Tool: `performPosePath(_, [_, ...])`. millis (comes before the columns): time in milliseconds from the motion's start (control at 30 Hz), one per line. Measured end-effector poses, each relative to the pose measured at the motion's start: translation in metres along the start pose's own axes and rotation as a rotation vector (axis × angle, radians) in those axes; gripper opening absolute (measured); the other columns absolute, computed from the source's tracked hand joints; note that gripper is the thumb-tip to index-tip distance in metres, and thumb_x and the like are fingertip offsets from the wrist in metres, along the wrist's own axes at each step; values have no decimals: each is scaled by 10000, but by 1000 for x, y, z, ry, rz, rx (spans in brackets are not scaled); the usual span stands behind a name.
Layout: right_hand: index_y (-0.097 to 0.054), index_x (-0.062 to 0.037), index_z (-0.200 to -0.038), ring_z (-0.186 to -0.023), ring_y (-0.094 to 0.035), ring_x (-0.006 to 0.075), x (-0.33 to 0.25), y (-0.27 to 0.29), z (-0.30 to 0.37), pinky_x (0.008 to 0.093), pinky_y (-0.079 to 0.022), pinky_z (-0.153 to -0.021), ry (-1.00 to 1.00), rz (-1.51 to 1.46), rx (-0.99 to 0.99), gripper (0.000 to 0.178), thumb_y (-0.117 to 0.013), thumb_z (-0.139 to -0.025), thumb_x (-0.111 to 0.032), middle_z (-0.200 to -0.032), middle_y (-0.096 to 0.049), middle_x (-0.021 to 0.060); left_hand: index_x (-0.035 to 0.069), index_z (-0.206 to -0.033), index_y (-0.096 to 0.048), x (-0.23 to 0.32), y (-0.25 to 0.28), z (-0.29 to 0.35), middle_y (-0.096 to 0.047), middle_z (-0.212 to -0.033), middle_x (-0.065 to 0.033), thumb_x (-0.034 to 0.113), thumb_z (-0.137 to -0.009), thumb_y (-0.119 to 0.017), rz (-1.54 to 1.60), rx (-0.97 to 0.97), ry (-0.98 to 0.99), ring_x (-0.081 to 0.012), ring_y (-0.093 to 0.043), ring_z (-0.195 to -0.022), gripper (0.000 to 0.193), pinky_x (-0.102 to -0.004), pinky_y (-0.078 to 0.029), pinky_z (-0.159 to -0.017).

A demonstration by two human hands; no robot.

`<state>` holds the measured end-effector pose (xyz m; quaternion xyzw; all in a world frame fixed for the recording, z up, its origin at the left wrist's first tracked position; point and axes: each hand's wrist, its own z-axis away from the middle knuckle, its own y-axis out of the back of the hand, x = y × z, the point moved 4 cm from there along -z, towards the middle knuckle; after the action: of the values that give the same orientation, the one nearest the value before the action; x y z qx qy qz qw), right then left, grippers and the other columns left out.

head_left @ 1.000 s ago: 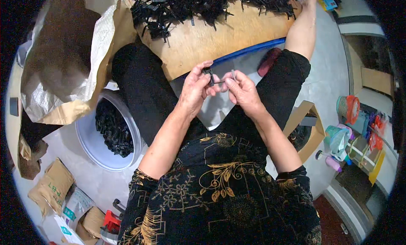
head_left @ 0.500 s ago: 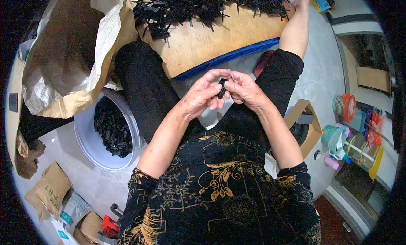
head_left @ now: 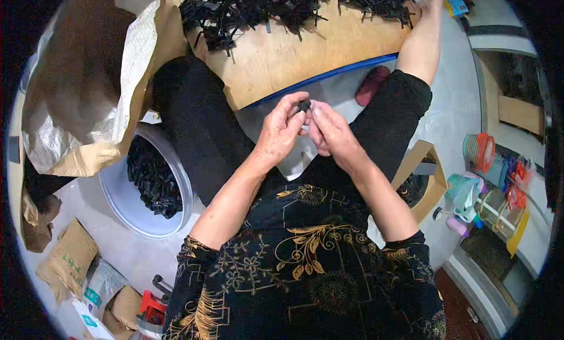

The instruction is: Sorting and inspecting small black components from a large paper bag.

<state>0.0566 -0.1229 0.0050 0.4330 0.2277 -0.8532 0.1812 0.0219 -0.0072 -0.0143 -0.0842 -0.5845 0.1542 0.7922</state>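
Observation:
A small black plastic part (head_left: 304, 105) is held over my lap, pinched between the thumb and fingers of my left hand (head_left: 281, 131). My right hand (head_left: 336, 133) is closed right beside it, its thumb and fingertips drawn together at the part's right side. Whatever lies inside the right fingers is hidden. Beyond my hands, a wooden board (head_left: 282, 70) carries a heap of loose black plastic parts (head_left: 264, 14). To the left stands a white bucket (head_left: 111, 190) with many similar black pieces (head_left: 154, 178) in it.
A large open paper sack (head_left: 150, 64) stands at the upper left. Right of my leg is a cardboard box (head_left: 436, 190). A dark red slipper (head_left: 372, 84) lies beyond my knee. Packed bags (head_left: 70, 255) sit lower left; baskets (head_left: 485, 151) and plastic bags (head_left: 464, 193) line the right side.
The black part has turned, showing its end rather than its length, and sits slightly higher. My right fingers have slid a little away from it. The view has shifted slightly.

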Motion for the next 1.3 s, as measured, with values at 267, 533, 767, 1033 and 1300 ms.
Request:
performPosePath(267, [-387,-56,-1211,-423,-271,22,4,-2,-13,173,-216,-356,-68,-45,41,345,-378,-946,-278,-570,-349,-59,26,-1177,-452,10,-3,-7,-555,-948,-52,9,-875,-429,-109,57,-7,-88,-525,-805,303,-227,-470,-676])
performPosePath(533, [-373,-124,-1227,-424,-259,14,13,-2,-21,175,-207,-355,-142,-57,45,301,-372,-947,-236,-553,-310,-75,24,-1148,-491,2,2,-7,-610,-866,-96,32,-863,-450,-262,139,-5,-100,-572,-790,289,-262,-488,-679])
performPosePath(767, [-444,-90,-1144,-502,-375,50,11,8,-38,197,-311,-439,-8,280,7,250,-402,-922,-197,-598,-394,-42,26,-1146,-514,-3,2,-13,-599,-877,-53,17,-847,-485,-370,210,-107,-80,-560,-698,301,-246,-489,-599])
performPosePath(1033, [-530,-2,-1010,-679,-577,160,-88,44,-79,294,-458,-613,386,1056,53,300,-593,-809,-215,-749,-600,120,69,-1220,-404,-14,5,-21,-553,-833,-60,15,-873,-431,145,178,159,-154,-604,-767,352,-271,-504,-671])
performPosePath(1300, [-567,-55,-916,-695,-580,363,-124,49,-135,421,-446,-570,675,1555,387,216,-582,-797,-234,-716,-578,206,107,-948,-475,-19,5,-13,-543,-756,-36,206,-912,-461,434,163,370,-160,-587,-667,107,-253,-489,-595])
